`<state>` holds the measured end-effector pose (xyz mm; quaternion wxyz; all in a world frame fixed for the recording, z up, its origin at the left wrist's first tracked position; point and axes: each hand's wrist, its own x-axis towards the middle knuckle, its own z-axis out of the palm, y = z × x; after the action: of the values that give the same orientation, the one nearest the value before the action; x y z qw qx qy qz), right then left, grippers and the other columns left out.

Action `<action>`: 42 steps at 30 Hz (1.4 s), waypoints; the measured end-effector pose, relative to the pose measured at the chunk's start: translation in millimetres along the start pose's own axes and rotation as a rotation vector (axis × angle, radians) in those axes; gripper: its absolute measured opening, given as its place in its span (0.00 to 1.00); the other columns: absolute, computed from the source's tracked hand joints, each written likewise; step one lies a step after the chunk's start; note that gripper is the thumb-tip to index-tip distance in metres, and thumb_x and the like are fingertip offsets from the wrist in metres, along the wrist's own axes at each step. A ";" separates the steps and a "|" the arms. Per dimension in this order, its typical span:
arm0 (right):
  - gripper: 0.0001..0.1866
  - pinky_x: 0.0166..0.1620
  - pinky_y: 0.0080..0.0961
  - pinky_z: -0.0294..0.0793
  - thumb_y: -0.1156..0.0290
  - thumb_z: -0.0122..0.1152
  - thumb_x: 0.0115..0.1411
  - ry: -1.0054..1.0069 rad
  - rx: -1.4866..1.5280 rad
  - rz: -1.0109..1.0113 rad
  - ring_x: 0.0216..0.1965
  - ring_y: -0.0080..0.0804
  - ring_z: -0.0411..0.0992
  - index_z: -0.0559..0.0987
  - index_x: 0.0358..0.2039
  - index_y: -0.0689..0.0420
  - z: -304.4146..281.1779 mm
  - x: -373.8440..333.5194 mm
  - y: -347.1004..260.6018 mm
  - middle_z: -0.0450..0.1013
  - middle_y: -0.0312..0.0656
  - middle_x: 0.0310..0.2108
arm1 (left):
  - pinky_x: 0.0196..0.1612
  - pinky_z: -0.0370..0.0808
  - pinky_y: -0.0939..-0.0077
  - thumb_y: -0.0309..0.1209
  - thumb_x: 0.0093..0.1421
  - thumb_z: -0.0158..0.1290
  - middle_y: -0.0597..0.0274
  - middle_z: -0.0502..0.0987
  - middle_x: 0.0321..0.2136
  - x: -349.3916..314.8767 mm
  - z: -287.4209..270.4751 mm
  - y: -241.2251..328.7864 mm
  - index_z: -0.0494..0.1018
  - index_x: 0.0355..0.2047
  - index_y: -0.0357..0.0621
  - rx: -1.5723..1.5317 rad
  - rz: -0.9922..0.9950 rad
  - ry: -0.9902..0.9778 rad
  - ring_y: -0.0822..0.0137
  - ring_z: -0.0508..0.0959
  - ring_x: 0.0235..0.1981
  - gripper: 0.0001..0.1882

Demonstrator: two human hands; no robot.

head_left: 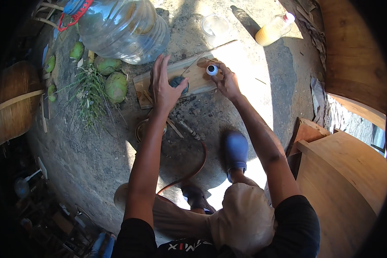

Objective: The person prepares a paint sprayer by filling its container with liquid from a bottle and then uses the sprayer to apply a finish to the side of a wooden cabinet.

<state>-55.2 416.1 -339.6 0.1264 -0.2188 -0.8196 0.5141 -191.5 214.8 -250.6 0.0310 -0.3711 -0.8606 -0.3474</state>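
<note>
White dark-centred piece (pixel 212 70) between right fingers (pixel 222 66).

A plank (pixel 198 82) lies on the ground (pixel 94 172), the left hand (pixel 162 88) over its left half, the right hand (pixel 228 84) holding a small bottle (pixel 212 71) over its right. Past it, left to right, sit a jug (pixel 120 32), a tub (pixel 215 26), another bottle (pixel 271 32); fruits (pixel 115 87) lie off its left end.

The person wears a black short-sleeved shirt (pixel 297 221) with white and red lettering (pixel 184 246), tan trousers (pixel 245 215), one rounded blue clog (pixel 236 148) and other, darker footwear (pixel 194 195), left hand (pixel 162 86) and right hand (pixel 229 82) bare.
</note>
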 end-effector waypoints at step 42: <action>0.05 0.40 0.39 0.80 0.74 0.60 0.55 -0.696 -1.114 -0.792 0.33 0.40 0.83 0.83 0.26 0.54 -122.2 -95.6 -384.0 0.79 0.43 0.23 | 0.62 0.76 0.55 0.28 0.38 0.79 0.49 0.76 0.56 -119.2 -118.1 120.4 0.68 0.65 0.40 -0.463 -0.109 0.078 0.47 0.76 0.60 0.51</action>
<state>-6.8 321.5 60.7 -0.0931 0.2344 -0.9675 -0.0195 -50.0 126.1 -129.1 -0.0407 -0.3075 -0.7748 -0.5508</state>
